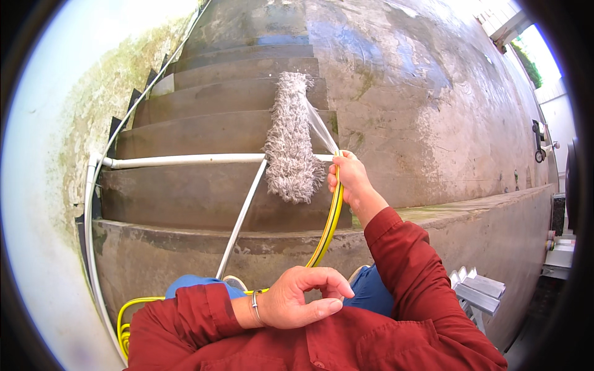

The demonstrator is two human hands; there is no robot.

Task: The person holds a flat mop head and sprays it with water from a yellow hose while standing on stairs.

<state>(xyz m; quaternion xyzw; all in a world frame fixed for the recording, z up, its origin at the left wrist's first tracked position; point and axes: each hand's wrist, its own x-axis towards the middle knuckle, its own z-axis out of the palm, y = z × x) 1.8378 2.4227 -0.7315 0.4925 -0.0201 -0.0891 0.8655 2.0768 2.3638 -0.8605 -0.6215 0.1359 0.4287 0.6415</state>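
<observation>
My right hand grips the end of a yellow garden hose with a dark stripe. A spray of water fans from it onto a shaggy grey mop head. The mop head is in front of concrete steps, and its pale pole slants down towards my feet. My left hand, with a metal bracelet at the wrist, is near my chest. Its fingers are curled with a gap to the thumb, and it holds nothing.
A white pipe crosses the steps behind the mop head; another white pipe runs down the left wall. Coiled yellow hose lies lower left. A concrete ledge and an aluminium ladder are at right.
</observation>
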